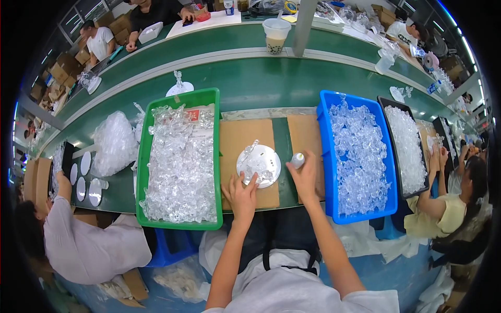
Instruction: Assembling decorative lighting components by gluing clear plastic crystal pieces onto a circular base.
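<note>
On a brown cardboard sheet (228, 151) in front of me lies a round white disc (267, 155). Clear plastic pieces stand on it: a small figure-like one (254, 144) at its far edge and others (266, 175) toward its near side. My left hand (241, 198) touches the disc's near-left rim, its fingers apart. To the right of the disc, my right hand (307, 177) grips a small white squeeze bottle (298, 160). The bottle is apart from the disc, and its narrow tip faces up toward the camera.
A green bin (217, 182) and a blue bin (327, 156), both full of clear pieces, flank the work spot. A black tray (389, 112) stands farther right. A drink cup (275, 35) sits on the ledge ahead. Co-workers sit on both sides.
</note>
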`<state>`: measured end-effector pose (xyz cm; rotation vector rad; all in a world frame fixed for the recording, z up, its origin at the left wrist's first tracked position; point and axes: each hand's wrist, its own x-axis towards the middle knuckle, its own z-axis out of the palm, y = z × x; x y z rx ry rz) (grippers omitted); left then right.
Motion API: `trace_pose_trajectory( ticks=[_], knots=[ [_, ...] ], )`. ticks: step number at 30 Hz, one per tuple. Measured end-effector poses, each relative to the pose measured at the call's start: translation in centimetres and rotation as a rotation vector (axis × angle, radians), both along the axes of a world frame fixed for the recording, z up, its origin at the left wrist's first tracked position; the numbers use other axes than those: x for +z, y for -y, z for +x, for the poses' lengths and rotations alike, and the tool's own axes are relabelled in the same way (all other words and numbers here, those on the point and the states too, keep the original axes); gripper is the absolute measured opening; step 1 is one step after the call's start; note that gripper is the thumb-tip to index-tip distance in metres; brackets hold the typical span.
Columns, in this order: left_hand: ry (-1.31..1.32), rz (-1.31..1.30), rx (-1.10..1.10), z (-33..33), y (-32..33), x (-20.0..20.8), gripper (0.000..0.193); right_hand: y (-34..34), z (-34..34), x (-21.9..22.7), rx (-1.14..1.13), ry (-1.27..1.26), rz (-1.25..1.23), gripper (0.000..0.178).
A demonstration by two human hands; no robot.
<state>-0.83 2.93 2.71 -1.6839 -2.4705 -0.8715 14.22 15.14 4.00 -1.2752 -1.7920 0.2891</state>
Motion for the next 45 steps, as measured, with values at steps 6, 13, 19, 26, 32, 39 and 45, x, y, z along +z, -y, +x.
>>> trace_pose_trajectory(
  ticks=[6, 13, 19, 26, 32, 39, 45],
  knots=[
    [0.023, -0.003, 0.03, -0.4, 0.3, -0.5, 0.029, 5.2, 1.6, 1.5, 0.176, -0.023, -0.289, 0.042],
    [0.058, -0.025, 0.016, -0.6, 0.0, 0.1, 0.029, 9.1, 1.7, 3.4, 0.346, 0.341, -0.396, 0.042],
    [0.065, -0.033, 0.013, -0.5, 0.0, 0.3, 0.029, 8.7, 0.3, 3.8, 0.401, 0.447, -0.407, 0.037],
    [0.075, -0.029, 0.007, -0.4, 0.0, 0.4, 0.03, 8.9, -0.3, 3.5, 0.372, 0.375, -0.406, 0.035],
    [0.054, -0.025, 0.012, -0.5, 0.0, 0.3, 0.029, 8.9, -0.4, 3.0, 0.322, 0.328, -0.432, 0.032],
    [0.051, -0.006, 0.018, -0.3, 0.0, 0.5, 0.029, 8.9, -0.1, 2.6, 0.311, 0.284, -0.359, 0.031],
    [0.067, -0.046, 0.015, -0.3, 0.1, 0.5, 0.03, 8.8, 0.0, 2.2, 0.228, 0.264, -0.392, 0.031]
  ],
)
